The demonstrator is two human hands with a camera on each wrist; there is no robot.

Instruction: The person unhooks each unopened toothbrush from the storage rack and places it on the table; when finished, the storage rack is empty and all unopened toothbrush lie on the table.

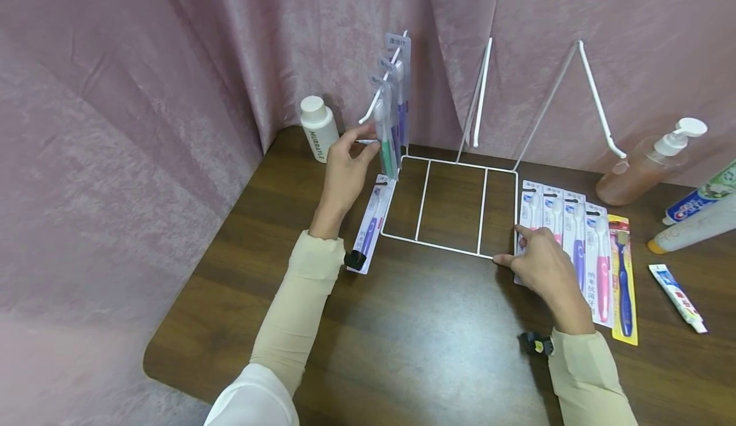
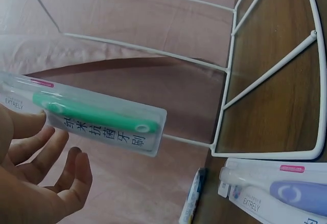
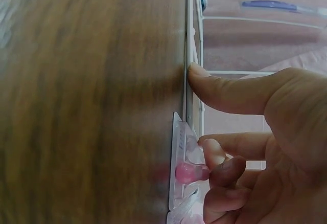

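Observation:
My left hand (image 1: 347, 167) pinches a packaged green toothbrush (image 2: 97, 114) between thumb and fingers. That pack is at the front of the row on the left hook (image 1: 379, 87) of a white wire rack (image 1: 428, 199). Behind it hang purple toothbrush packs (image 1: 402, 100). Below the left wrist, a packaged purple toothbrush (image 1: 370, 221) lies beside the rack's left side. At the front right corner of the rack my right hand (image 1: 543, 263) presses the wire with thumb and index finger. Its other fingers bend over a pink toothbrush pack (image 3: 189, 173).
Right of the rack lie several toothbrush packs (image 1: 599, 266), the outermost a yellow-backed one (image 1: 627, 285). Beyond them are a small toothpaste tube (image 1: 678, 297), larger tubes (image 1: 696, 225) and a pump bottle (image 1: 641, 170). A white bottle (image 1: 319, 129) stands behind my left hand. Pink curtain (image 1: 322, 30) backs the table.

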